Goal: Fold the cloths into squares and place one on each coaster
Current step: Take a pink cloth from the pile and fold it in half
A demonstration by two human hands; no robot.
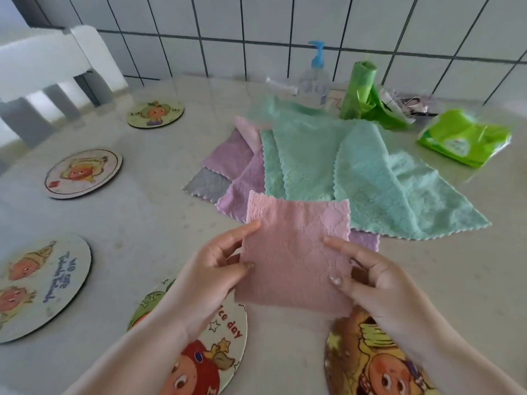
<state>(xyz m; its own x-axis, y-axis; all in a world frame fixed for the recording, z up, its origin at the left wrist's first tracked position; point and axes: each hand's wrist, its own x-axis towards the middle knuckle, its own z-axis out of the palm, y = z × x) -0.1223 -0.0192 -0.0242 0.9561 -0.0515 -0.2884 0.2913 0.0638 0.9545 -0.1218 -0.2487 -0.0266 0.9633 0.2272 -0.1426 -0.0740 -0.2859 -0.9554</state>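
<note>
A pink cloth (296, 252), folded to a rough square, is held up over the table's near middle. My left hand (219, 269) pinches its left edge and my right hand (368, 277) pinches its right edge. Behind it lies a loose pile: green cloths (356, 178), purple cloths (242, 172) and a grey cloth (205, 182). Several round cartoon coasters lie bare: one below my left hand (225, 340), one under my right wrist (359, 352), and others at the left (42, 283), (82, 172), (155, 112).
At the back by the tiled wall stand a pump bottle (315, 75), a green bag roll (360, 89) and a green wipes pack (462, 138). A white chair (51, 61) stands at the far left of the table.
</note>
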